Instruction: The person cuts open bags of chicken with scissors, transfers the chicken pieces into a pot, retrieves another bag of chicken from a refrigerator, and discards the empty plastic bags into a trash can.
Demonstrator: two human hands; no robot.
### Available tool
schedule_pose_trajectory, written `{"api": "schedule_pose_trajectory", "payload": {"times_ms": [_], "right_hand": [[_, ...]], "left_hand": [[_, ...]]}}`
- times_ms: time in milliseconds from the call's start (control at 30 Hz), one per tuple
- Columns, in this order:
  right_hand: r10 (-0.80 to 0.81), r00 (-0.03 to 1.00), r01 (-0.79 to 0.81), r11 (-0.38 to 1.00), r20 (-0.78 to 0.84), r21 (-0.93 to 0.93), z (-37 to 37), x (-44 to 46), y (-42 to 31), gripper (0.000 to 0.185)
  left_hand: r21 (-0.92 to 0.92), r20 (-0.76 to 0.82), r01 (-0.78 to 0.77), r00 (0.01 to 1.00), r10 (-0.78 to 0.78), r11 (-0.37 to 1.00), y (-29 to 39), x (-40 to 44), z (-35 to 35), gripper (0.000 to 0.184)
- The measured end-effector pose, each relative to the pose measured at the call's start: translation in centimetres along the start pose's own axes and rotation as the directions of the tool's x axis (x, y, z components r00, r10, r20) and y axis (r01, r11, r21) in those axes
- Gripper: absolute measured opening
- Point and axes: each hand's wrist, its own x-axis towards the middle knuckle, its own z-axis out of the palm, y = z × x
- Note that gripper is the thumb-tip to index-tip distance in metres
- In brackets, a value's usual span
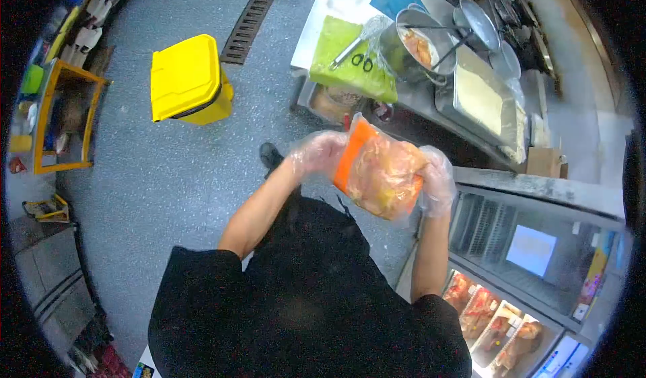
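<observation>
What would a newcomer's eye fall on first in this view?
Probably the bright yellow bin, lidded, on the blue-grey floor at upper left. Next, near the centre, the orange-banded clear bag of what looks like raw meat, held between the gloved left hand and right hand. Above it, a lime-green sheet lies on the white table.

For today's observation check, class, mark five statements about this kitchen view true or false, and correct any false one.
1. The left hand and the right hand both hold the plastic bag. True.
2. Both hands are without gloves. False: both wear clear gloves.
3. The bag has an orange band along one side. True.
4. The yellow bin's lid stands wide open. False: the lid of the yellow bin is down.
5. The whisk lies on the green sheet. True.
</observation>
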Motion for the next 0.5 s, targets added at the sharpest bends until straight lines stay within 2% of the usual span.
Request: {"api": "schedule_pose_trajectory", "payload": {"times_ms": [67,100,167,200,233,333,367,400,433,467,500], "right_hand": [[-0.044,0.992,0.033,0.995,-0.119,-0.096,0.2,2.5,-0.4,0.018],[-0.080,0.997,0.075,0.939,-0.003,-0.336,-0.6,4.2,-0.7,0.020],[0.062,0.991,-0.066,0.997,-0.121,-0.033,1.8,6.8,-1.5,0.021],[0.147,0.975,-0.125,0.983,-0.168,0.132,2.7,7.8,-1.7,0.022],[0.200,0.975,-0.167,0.944,-0.093,0.283,3.3,9.4,-1.5,0.024],[0.302,0.929,-0.223,0.918,-0.214,0.327,6.3,13.8,-2.0,0.018],[0.281,0.935,-0.204,0.925,-0.215,0.320,6.9,15.1,-0.8,0.022],[0.290,0.931,-0.178,0.890,-0.220,0.419,7.4,16.4,1.3,0.023],[0.302,0.927,-0.153,0.844,-0.221,0.514,7.9,17.5,3.8,0.024],[0.318,0.923,-0.129,0.787,-0.217,0.603,8.8,18.6,4.7,0.026],[0.414,0.871,-0.178,0.768,-0.264,0.615,9.5,19.6,5.4,0.029]], "left_hand": [[0.061,-0.011,0.025,1.000,-0.024,0.998,4.0,1.7,-0.7,0.042],[0.041,-0.069,-0.048,0.996,0.050,0.998,5.2,2.3,-1.7,0.047],[-0.073,-0.114,-0.076,0.991,0.067,0.994,8.9,1.3,-0.3,0.048],[-0.126,-0.140,-0.087,0.988,0.069,0.988,10.5,0.8,-0.1,0.048],[-0.029,-0.190,-0.074,0.979,0.067,0.997,11.3,0.6,-1.0,0.046],[0.298,-0.314,-0.047,0.938,0.145,0.954,13.7,0.9,-3.1,0.040],[0.417,-0.339,-0.050,0.918,0.206,0.907,15.0,0.8,-2.0,0.038],[0.530,-0.356,-0.045,0.894,0.271,0.847,16.3,0.6,-0.8,0.035],[0.535,-0.418,-0.028,0.859,0.294,0.844,17.9,0.3,2.8,0.025],[0.604,-0.398,-0.036,0.852,0.341,0.796,18.0,0.6,2.0,0.026],[0.673,-0.375,-0.041,0.842,0.388,0.739,18.0,0.9,0.6,0.027]]}}
